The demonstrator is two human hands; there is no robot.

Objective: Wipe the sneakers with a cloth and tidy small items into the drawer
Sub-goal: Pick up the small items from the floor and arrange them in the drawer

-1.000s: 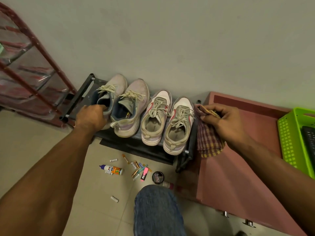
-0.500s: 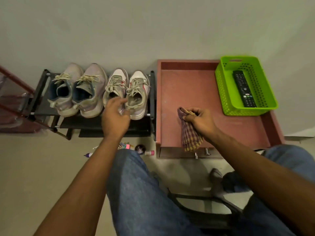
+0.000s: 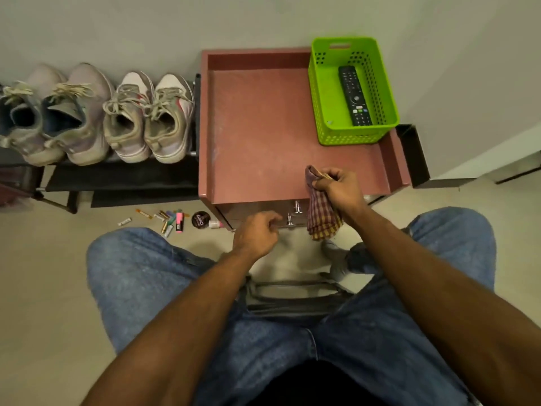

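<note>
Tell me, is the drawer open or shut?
Shut: the drawer front sits flush under the cabinet top, and the left hand only nears its handle.

Right hand grips checked cloth over near edge of red worktop. Left hand, fingers curled, just beside drawer handles; contact unclear. Four sneakers on rack, left. Small items scattered on floor. Green basket holds remote, far right.

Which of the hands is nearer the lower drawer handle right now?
Left. The left hand hovers just left of the lower drawer handle, fingers loosely curled, almost touching it. The right hand is up and to the right, above the cabinet's front edge, gripping the checked cloth.
</note>
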